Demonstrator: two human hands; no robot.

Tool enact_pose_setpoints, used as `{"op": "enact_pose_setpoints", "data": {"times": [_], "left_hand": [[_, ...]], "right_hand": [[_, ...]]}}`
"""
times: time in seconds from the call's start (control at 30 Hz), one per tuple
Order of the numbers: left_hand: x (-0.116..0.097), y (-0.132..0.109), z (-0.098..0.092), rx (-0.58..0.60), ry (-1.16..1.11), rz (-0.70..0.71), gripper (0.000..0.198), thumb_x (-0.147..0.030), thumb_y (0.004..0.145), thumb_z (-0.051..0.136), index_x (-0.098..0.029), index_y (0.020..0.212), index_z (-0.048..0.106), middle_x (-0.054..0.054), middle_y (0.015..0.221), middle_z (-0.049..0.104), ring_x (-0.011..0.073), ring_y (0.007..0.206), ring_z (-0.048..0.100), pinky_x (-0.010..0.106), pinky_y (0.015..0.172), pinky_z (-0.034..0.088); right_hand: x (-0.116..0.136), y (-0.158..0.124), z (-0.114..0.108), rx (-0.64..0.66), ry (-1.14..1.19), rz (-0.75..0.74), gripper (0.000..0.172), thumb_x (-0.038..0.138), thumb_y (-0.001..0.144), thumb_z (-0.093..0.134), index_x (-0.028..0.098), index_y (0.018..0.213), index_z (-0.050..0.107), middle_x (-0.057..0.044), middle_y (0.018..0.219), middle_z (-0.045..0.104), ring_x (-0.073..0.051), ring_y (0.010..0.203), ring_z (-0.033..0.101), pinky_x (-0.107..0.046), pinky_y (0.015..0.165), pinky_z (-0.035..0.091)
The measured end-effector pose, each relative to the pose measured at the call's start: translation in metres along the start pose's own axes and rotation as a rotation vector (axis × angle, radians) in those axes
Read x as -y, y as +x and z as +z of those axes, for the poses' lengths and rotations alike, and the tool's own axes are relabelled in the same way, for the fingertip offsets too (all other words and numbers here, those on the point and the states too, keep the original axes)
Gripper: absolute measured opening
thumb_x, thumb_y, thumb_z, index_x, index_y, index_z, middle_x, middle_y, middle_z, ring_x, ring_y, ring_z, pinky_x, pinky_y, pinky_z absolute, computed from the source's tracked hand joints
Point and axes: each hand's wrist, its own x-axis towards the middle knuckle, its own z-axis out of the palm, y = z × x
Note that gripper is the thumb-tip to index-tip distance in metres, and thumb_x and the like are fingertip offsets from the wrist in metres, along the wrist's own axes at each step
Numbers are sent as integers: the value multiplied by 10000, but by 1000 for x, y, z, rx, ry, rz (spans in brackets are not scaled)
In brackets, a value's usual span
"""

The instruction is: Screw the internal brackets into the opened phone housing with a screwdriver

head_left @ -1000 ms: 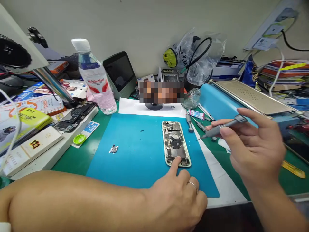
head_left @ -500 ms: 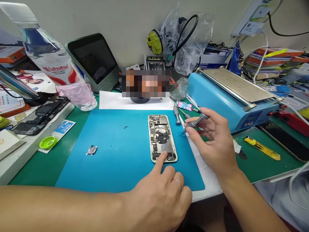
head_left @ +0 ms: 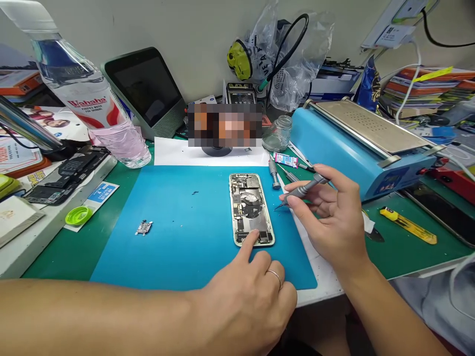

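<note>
An opened phone with its circuit parts showing lies on the blue mat. My left hand reaches in from below, its index finger stretched out and touching the phone's lower end. The other fingers are loosely bent and hold nothing. Right of the phone, my right hand pinches a grey precision screwdriver between thumb and fingers. Its thin tip points down left, apart from the phone. A small metal phone part lies on the mat's left, and tiny dark bits lie farther back.
A second grey screwdriver lies behind the phone, near a glass jar. On the right are a blue heating machine and a yellow utility knife. A water bottle and a screen device stand on the left.
The view has shifted slightly. The screwdriver tip in my right hand has come a little closer to the phone. My left index finger stays on the phone.
</note>
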Motion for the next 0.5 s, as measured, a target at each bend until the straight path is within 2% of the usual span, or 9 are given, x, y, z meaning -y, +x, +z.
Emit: {"op": "enact_pose_setpoints", "data": {"times": [0.2,0.5], "left_hand": [[-1,0,-7,57,-34,-21,213,-382,1000,505,-199,904,555,42,863,572,240,809,536,614,1135,392],[-2,1,-8,36,-40,-28,223,-401,989,528,-200,896,552,37,853,572,236,815,532,545,1127,347]], "right_hand": [[-4,1,0,-73,57,56,578,232,926,721,365,1424,460,-9,1051,741,-197,822,766,-332,670,646],[-5,0,1,-45,89,60,587,248,923,716,343,1436,445,-11,1050,741,-193,895,763,-328,720,635]]}}
